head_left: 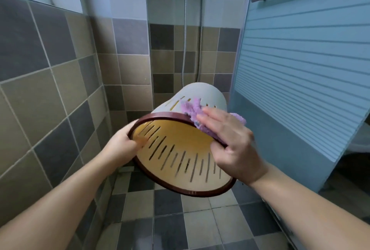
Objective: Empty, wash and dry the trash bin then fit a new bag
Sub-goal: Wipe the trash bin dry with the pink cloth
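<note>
Both hands hold: left hand (pixel 122 145) grips bin (pixel 180 161) rim, right hand (pixel 230 141) pinches half-hidden cloth (pixel 192 107).

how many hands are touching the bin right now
2. The left hand grips the dark rim of the bin on its left side; the right hand presses a purple cloth against the rim and outer wall.
</note>
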